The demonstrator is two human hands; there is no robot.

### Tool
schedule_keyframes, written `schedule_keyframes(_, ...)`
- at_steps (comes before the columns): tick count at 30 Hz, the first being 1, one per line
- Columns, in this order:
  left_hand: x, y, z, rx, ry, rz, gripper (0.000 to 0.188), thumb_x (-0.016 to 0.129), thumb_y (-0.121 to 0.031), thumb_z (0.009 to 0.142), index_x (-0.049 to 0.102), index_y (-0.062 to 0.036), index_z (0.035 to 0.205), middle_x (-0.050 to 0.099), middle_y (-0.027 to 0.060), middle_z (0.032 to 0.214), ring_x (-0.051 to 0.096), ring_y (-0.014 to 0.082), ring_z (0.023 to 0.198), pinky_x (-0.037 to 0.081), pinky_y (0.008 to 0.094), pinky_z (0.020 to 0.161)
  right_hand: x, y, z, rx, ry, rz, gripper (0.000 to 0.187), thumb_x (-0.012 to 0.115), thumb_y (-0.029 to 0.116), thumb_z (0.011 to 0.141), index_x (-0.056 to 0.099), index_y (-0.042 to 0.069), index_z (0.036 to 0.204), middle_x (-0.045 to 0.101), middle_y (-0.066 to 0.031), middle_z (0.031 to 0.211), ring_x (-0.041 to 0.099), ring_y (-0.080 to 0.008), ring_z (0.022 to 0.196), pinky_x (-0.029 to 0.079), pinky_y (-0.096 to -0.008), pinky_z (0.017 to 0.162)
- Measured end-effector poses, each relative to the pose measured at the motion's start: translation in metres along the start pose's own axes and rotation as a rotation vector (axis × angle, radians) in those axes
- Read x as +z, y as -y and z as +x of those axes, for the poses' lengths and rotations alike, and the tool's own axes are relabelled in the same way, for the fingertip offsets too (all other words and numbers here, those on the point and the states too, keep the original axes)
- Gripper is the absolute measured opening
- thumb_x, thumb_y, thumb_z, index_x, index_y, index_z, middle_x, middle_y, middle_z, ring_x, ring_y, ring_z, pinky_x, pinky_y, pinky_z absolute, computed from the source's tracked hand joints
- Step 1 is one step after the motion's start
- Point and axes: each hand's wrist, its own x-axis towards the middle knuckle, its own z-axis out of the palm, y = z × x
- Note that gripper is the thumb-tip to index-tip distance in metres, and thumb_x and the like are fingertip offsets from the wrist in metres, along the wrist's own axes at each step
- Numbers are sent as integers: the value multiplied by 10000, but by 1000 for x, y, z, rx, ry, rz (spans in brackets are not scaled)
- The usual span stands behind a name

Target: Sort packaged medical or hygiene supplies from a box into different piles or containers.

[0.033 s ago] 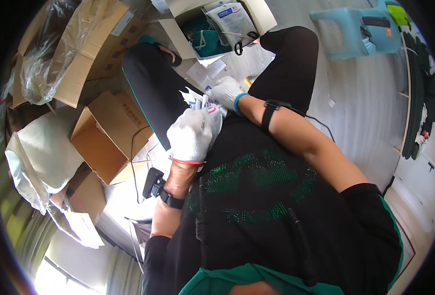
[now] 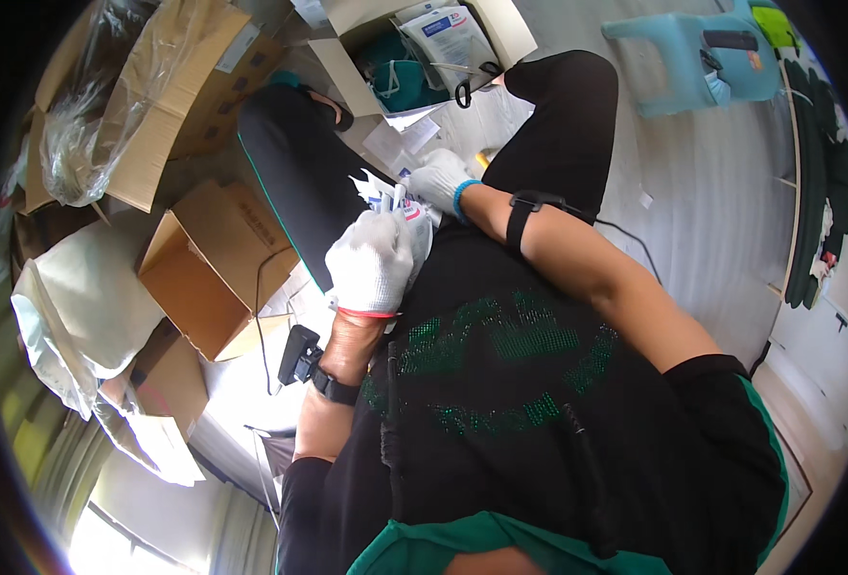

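Note:
My left hand, in a white knit glove with a red cuff, is closed around a crumpled white printed plastic packet in front of my lap. Torn, pointed edges stick up from the packet beyond my knuckles. At its far right side is my right hand, gloved in white with a blue cuff; its fingers are curled in against the packet, their tips partly hidden. What the packet contains cannot be made out.
Ahead stands an open carton with teal cup-shaped masks, white packets and black-handled scissors. Brown boxes and clear plastic are at left. A blue stool stands far right; paper scraps lie between my legs.

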Motion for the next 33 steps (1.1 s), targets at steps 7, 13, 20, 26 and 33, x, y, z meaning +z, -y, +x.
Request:
schedule_keyframes(7,-22,5,1,-163,-100,-153,85,671,-130,828,632,-55,820,587,111,729,624,326,671,502,393,604,-39,-9,-36,-403,68,752,313,663,272,882,716,31,1075,720,-127,925,693,-179,847,536,-319,773)
schedule_keyframes(13,-43,15,27,-272,70,-219,234,698,-268,832,691,-74,962,667,146,926,673,322,845,530,389,750,-60,11,-82,-652,-153,421,293,650,217,943,668,12,1151,704,-94,989,652,-160,873,523,-309,783)
schedule_keyframes(20,-45,22,46,-239,276,-452,193,663,-239,875,699,-50,853,622,136,806,643,313,767,493,378,678,-57,24,-78,-971,-202,364,322,638,343,929,681,75,1101,686,-148,947,668,-335,876,525,-405,785)
schedule_keyframes(26,-23,10,37,-47,100,-183,238,664,-163,865,583,-23,691,555,135,714,595,330,690,462,412,614,-35,26,-68,-339,-304,196,355,596,330,876,698,42,1057,696,-209,933,677,-370,910,527,-433,791)
schedule_keyframes(33,-26,8,21,3,-37,-84,251,674,-106,857,537,-30,660,517,131,681,544,324,616,431,404,571,-10,23,-34,-223,-335,152,358,624,364,834,721,42,958,708,-198,908,683,-359,887,532,-433,776)
